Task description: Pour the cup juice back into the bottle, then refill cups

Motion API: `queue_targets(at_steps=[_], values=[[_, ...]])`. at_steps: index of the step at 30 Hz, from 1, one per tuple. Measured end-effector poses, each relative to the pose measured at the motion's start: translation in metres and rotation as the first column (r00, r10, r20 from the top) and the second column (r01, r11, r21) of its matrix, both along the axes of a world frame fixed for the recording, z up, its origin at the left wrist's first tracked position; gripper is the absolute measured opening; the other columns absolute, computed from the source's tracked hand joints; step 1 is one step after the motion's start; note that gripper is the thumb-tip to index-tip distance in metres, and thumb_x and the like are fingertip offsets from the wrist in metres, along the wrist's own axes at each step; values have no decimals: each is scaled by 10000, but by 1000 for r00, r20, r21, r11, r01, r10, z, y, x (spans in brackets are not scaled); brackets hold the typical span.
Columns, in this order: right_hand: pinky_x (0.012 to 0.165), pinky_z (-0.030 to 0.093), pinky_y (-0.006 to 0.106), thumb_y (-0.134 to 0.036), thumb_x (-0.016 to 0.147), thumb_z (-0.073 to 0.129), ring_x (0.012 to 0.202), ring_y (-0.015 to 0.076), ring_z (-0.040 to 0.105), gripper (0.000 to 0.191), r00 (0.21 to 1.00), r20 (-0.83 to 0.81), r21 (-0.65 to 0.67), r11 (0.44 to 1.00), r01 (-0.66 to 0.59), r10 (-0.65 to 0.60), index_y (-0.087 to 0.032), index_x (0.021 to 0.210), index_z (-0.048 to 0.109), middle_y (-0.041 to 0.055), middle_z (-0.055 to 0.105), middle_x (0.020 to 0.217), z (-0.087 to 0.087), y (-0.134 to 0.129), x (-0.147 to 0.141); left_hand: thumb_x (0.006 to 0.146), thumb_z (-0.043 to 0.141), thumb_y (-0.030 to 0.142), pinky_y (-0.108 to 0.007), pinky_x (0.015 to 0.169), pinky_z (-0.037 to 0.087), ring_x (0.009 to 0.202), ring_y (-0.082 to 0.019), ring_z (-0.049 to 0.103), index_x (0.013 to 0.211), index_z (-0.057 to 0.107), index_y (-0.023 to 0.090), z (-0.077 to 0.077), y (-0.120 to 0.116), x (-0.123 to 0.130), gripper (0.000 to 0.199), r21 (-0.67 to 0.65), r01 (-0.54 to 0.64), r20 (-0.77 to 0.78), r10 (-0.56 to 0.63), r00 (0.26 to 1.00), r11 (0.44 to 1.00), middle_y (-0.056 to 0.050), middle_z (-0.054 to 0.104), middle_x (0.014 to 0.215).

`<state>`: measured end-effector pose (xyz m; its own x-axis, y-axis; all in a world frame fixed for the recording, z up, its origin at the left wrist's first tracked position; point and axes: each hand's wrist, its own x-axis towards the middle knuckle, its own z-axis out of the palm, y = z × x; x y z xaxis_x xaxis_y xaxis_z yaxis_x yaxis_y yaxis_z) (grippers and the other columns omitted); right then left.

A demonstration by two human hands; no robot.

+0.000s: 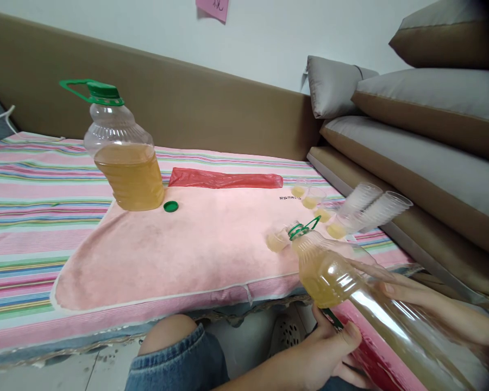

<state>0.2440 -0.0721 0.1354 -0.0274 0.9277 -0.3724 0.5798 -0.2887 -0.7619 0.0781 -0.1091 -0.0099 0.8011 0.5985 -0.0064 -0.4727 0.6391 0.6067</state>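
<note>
A large clear bottle (330,271) of yellow liquid is tilted toward the left, its uncapped neck with a green ring beside a small clear cup (276,240). My left hand (330,347) grips the bottle from below, near its red label. Behind the bottle, partly seen through it, my right hand (395,288) holds its far side. Several clear cups with a little yellow liquid, one of them (310,201) near the mat's far right corner, stand past the neck. Two tilted stacks of clear cups (387,209) are to their right. A green cap (171,206) lies on the pink mat (179,244).
A second large bottle (132,176) with a green handled cap stands upright at the left, half full. A folded red plastic bag (224,178) lies along the mat's far edge. Stacked grey and brown cushions (424,141) rise at the right. My knee (169,334) is below the front edge.
</note>
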Motion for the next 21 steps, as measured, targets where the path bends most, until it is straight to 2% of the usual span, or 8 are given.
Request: queue_targets(at_steps=[2,5,8,12,16,18,21], values=[[1133,347,496,-665,613,706,1376,365,442,575,998,-65,-59,998,-9,6,-389,1116,751,30,505,1482,-1,0,2,573,719,786,-787,973,299,958,-309,700,1183,345,269,-2,0,1,882,-4,-1,-1,1,1000,1000,-155,644,1191],[1145,324,496,-658,597,727,1421,357,370,558,997,-71,-56,998,14,-18,-404,1092,758,22,474,1505,-3,1,5,571,711,793,-793,967,302,972,-320,699,1204,343,261,-4,0,2,905,-3,-2,-4,2,1000,1000,-161,651,1175],[1128,353,502,-654,586,734,1422,358,365,546,996,-86,-67,997,24,-29,-412,1075,762,25,481,1501,-5,2,6,572,711,792,-793,968,307,972,-323,701,1241,326,270,-5,0,2,932,0,-4,-8,4,1000,1000,-163,654,1177],[1161,291,501,-661,601,724,1420,357,369,543,997,-72,-48,999,15,-19,-408,1081,760,31,506,1484,-4,2,4,578,709,790,-790,973,314,986,-333,700,1258,326,270,-4,1,2,938,2,-3,-6,3,1000,1000,-169,655,1185],[1176,281,458,-641,673,686,1437,318,349,570,992,-125,-36,999,-21,17,-402,1190,708,12,493,1496,-1,1,-3,566,706,801,-787,964,333,970,-344,702,1287,335,253,1,3,-3,979,12,-27,-46,27,999,1000,-192,631,1231],[1186,260,431,-640,699,666,1441,299,348,592,991,-128,-23,999,-26,23,-405,1242,674,-2,477,1509,0,2,-4,548,693,822,-744,972,371,958,-329,702,1338,307,238,7,6,-8,1056,29,-32,-89,35,995,999,-198,629,1229],[1202,207,416,-637,729,641,1464,282,298,614,994,-92,4,998,-59,59,-406,1298,629,-29,415,1546,-2,5,1,515,663,863,-602,932,489,964,-304,696,1409,271,212,18,13,-18,1173,78,-40,-176,53,983,996,-211,589,1277]])
